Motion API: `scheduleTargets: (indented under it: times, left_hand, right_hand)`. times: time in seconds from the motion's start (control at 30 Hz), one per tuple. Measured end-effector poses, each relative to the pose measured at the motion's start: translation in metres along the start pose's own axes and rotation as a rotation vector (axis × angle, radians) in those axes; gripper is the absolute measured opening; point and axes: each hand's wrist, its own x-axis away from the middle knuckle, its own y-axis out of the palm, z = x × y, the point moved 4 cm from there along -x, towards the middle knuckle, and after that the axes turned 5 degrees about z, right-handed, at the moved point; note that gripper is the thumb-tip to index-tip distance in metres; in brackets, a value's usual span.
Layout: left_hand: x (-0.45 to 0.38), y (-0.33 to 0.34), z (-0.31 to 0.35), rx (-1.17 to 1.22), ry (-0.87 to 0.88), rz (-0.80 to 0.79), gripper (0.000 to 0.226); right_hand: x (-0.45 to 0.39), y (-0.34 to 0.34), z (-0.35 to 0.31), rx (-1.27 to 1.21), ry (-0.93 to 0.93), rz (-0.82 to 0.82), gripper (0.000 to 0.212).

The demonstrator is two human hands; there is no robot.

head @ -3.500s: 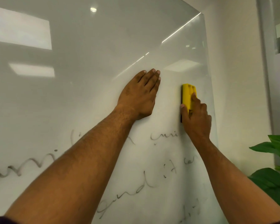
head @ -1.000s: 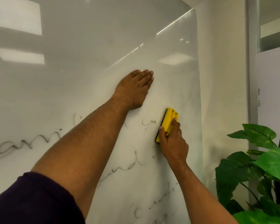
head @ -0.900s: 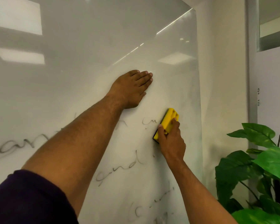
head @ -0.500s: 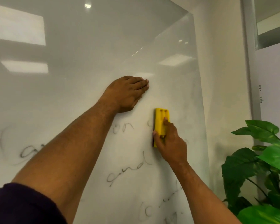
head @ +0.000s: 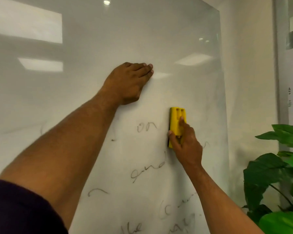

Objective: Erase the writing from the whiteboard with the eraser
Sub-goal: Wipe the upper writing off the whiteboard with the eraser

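Head camera: a person's right hand (head: 186,146) grips a yellow plastic block eraser (head: 177,122), held upright against the glossy white whiteboard (head: 184,39).
The left hand (head: 128,83) lies flat on the board above the grey handwritten writing (head: 146,127), fingers straight.

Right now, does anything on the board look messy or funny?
Nothing is broken or crooked. The whiteboard just looks half-cleaned: leftover scribbles like "on" and "and" remain beside and below the yellow eraser, which the right hand holds against the board.
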Motion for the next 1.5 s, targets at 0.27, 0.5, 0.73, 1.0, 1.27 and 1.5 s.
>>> scheduleTargets:
  times: [0.27, 0.5, 0.73, 1.0, 1.27, 1.5]
  left_hand:
    - [0.032, -0.016, -0.022, -0.022, -0.141, 0.073, 0.057]
    - [0.043, -0.013, -0.031, -0.108, -0.021, -0.021, 0.064]
    - [0.064, -0.023, -0.037, -0.078, -0.068, 0.053, 0.06]
    - [0.072, -0.028, -0.052, -0.061, -0.276, 0.078, 0.062]
    - [0.085, -0.035, -0.072, -0.111, -0.1, -0.011, 0.066]
    - [0.088, -0.034, -0.068, -0.126, -0.135, -0.009, 0.065]
  right_hand:
    - [0.006, 0.005, -0.02, 0.006, 0.067, 0.046, 0.063]
    - [0.016, 0.01, -0.037, 0.033, 0.011, 0.032, 0.062]
    - [0.036, 0.012, -0.073, -0.068, -0.147, 0.048, 0.066]
    - [0.04, 0.019, -0.112, -0.061, -0.135, 0.09, 0.066]
    - [0.04, 0.017, -0.134, -0.039, -0.11, 0.088, 0.067]
    - [0.054, 0.018, -0.159, -0.168, -0.223, 0.009, 0.065]
